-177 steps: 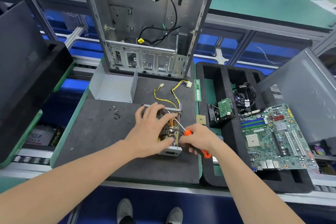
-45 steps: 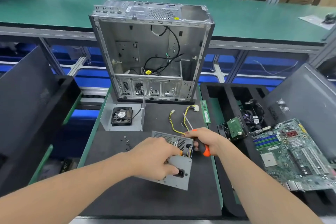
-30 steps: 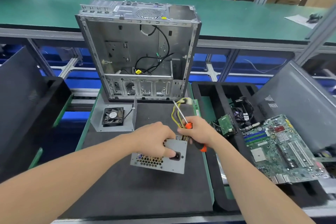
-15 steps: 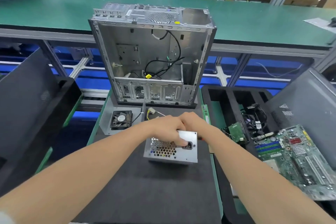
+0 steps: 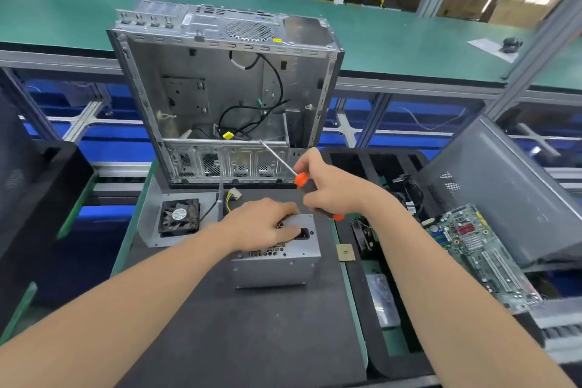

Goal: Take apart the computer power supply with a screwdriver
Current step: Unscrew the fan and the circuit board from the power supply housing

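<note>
On the dark worktop point(image 5: 252, 331), in front of the gutted computer case point(image 5: 220, 88) – the power supply point(image 5: 274, 271) sits flat, a grey metal box with its vented, socketed face turned up. Yellow wires point(image 5: 231, 195) show just behind it.

Left hand point(image 5: 261, 227) lies on that top face, fingers curled over it and the thumb by the black socket, holding the box down.

Right hand point(image 5: 330, 189) is closed round the orange-and-black handle of the screwdriver point(image 5: 282, 162), just behind and to the right of the box. The shaft points up and away to the left, its tip in front of the case's lower frame, clear of the power supply.

Left of the box, a black fan point(image 5: 179, 217) rests on a grey metal panel point(image 5: 149, 230). To the right – a black foam tray point(image 5: 352, 164) and a green motherboard point(image 5: 478, 249).
</note>
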`<state>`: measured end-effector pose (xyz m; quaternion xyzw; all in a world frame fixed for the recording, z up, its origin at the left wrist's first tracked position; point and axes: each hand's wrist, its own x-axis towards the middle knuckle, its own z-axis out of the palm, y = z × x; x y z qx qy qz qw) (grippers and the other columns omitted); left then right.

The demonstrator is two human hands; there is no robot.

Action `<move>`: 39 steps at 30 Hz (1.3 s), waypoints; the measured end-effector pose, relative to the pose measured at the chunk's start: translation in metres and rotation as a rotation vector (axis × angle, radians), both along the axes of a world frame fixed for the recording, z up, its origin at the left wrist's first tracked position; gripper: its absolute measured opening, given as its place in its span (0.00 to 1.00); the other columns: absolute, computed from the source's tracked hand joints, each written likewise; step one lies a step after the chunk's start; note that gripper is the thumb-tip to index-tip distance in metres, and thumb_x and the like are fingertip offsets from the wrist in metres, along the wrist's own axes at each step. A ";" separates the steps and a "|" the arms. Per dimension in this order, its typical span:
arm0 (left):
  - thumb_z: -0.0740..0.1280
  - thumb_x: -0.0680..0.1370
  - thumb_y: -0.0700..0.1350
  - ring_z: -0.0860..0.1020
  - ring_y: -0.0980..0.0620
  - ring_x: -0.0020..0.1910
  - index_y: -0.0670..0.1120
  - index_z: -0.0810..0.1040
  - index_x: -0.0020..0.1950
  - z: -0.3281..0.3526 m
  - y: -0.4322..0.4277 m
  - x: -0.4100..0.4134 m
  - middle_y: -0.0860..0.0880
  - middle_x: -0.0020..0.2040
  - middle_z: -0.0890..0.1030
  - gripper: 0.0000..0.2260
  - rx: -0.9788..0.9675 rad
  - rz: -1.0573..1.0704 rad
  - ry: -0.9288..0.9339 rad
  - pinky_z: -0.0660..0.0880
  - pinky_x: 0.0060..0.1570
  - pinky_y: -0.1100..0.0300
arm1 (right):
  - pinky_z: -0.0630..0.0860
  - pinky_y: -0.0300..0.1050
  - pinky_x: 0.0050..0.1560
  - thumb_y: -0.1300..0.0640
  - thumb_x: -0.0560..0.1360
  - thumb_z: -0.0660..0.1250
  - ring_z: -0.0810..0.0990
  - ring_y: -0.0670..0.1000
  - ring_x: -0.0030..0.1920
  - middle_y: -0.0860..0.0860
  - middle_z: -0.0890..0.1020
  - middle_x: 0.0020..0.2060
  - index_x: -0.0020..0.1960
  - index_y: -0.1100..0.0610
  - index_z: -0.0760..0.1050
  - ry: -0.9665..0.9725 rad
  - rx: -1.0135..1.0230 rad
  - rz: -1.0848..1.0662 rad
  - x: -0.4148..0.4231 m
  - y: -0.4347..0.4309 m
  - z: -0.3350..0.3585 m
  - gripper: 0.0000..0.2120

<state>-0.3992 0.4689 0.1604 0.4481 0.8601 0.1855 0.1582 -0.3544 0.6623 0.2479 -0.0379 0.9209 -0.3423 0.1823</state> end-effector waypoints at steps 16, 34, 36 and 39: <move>0.62 0.71 0.60 0.78 0.48 0.51 0.62 0.78 0.61 -0.009 -0.009 0.005 0.56 0.50 0.84 0.19 0.124 0.171 -0.053 0.70 0.50 0.51 | 0.83 0.55 0.50 0.54 0.70 0.78 0.88 0.49 0.41 0.45 0.87 0.40 0.45 0.50 0.76 0.773 -0.465 -0.743 0.050 -0.043 -0.009 0.11; 0.64 0.70 0.59 0.79 0.56 0.40 0.67 0.75 0.57 0.000 -0.010 0.009 0.65 0.33 0.79 0.16 0.074 0.221 -0.200 0.67 0.43 0.53 | 0.70 0.33 0.29 0.49 0.80 0.69 0.75 0.43 0.31 0.42 0.71 0.30 0.52 0.49 0.62 0.910 -0.158 -0.649 0.052 -0.052 -0.012 0.15; 0.64 0.70 0.59 0.78 0.56 0.40 0.67 0.74 0.58 0.001 -0.009 0.009 0.68 0.33 0.78 0.16 0.066 0.215 -0.190 0.66 0.41 0.54 | 0.71 0.33 0.29 0.49 0.80 0.69 0.76 0.44 0.32 0.42 0.71 0.31 0.51 0.47 0.62 0.908 -0.169 -0.640 0.051 -0.051 -0.012 0.15; 0.64 0.71 0.59 0.77 0.57 0.39 0.67 0.73 0.59 0.000 -0.010 0.009 0.71 0.34 0.77 0.16 0.062 0.211 -0.176 0.64 0.39 0.55 | 0.72 0.34 0.28 0.49 0.80 0.69 0.76 0.45 0.32 0.43 0.72 0.31 0.51 0.48 0.62 0.904 -0.182 -0.628 0.051 -0.051 -0.013 0.15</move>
